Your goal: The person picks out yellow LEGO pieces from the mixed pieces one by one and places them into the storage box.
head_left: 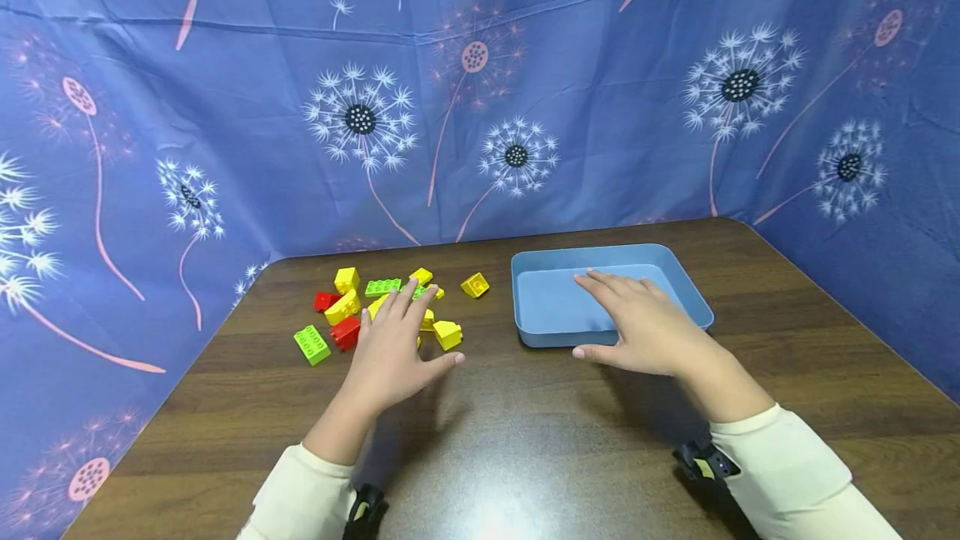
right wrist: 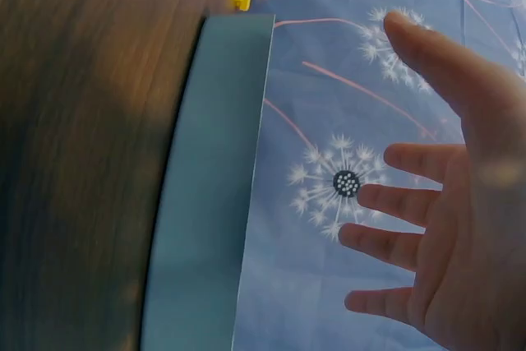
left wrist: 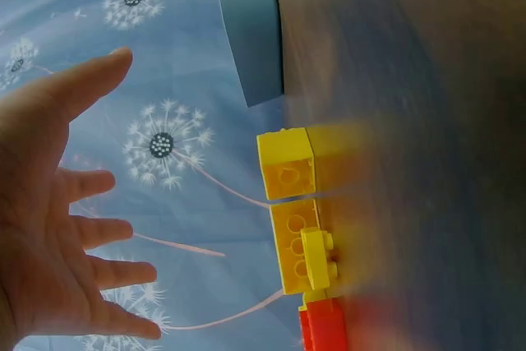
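Note:
My left hand (head_left: 393, 352) hovers in front of a loose group of toy building blocks, fingers spread and nothing held; it hides part of the group. Among them are a green block (head_left: 312, 345), a red block (head_left: 346, 332), a yellow block (head_left: 448, 334) and, set apart at the right, another yellow block (head_left: 476, 285). In the left wrist view, yellow blocks (left wrist: 288, 163) and a red block (left wrist: 325, 325) stand beyond the fingers. My right hand (head_left: 648, 323), also spread and holding nothing, is over the near right part of a blue tray (head_left: 551, 338). The tray's wall (right wrist: 209, 187) fills the middle of the right wrist view.
Tray and blocks share a brown wooden table (head_left: 510, 432), its back corners rounded. A blue cloth (head_left: 442, 107) with dandelion prints hangs behind and along both sides. A black strap (head_left: 705, 463) sits at the right sleeve and another strap (head_left: 365, 513) at the left.

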### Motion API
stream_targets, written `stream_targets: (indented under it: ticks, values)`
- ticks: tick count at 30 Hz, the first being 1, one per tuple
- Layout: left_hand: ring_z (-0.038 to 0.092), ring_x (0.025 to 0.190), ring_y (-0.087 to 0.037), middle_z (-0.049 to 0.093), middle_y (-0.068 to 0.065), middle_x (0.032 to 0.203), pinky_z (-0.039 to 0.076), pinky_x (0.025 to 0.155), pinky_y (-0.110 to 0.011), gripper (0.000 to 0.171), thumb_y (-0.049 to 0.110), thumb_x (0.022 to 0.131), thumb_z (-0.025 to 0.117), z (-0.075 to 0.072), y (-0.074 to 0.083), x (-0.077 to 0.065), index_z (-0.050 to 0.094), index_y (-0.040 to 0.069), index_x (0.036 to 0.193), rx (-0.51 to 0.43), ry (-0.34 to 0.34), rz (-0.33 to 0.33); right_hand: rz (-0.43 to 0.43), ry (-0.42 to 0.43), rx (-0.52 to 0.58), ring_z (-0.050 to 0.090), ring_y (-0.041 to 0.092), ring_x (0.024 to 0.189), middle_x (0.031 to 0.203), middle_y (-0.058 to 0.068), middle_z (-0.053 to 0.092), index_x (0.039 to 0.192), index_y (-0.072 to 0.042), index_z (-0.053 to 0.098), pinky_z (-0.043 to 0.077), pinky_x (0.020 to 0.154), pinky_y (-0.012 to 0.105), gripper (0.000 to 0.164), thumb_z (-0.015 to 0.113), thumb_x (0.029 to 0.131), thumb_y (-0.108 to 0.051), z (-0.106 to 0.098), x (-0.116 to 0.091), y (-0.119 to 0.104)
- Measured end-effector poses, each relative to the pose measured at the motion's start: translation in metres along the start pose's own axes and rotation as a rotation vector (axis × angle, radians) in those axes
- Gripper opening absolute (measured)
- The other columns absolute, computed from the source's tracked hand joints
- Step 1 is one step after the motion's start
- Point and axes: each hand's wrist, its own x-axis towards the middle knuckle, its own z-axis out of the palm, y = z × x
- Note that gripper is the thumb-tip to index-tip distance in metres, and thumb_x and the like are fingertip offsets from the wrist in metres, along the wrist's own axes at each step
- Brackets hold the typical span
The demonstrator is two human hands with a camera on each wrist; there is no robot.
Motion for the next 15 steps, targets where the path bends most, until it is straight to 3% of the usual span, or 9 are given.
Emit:
stream_targets:
  ticks: [6,15]
  values:
    - [0.03,0.125,-0.031,0.03,-0.009,0.14,0.018,0.098,-0.057,0.082,0.058,0.066,0.066,0.002,-0.005,0.005,0.037,0.02,0.133,-0.081,0.021,-0.004,-0.017,0.072,0.027,0.04,0.031,0.117,0.131,0.012,0.042,0.135,-0.009,0.035,0.03,0.095,0.047,0.087,0.062,0.069,-0.059,0.004,0.002,0.012]
    - [0.032,0.122,-0.034,0.034,-0.012,0.136,0.027,0.096,-0.052,0.08,0.053,0.066,0.068,0.003,-0.011,0.009,0.04,0.015,0.131,-0.137,-0.011,-0.041,0.039,0.077,0.013,0.042,0.036,0.113,0.127,0.014,0.046,0.133,-0.008,0.038,0.033,0.089,0.052,0.085,0.062,0.069,-0.059,0.004,0.002,0.025]
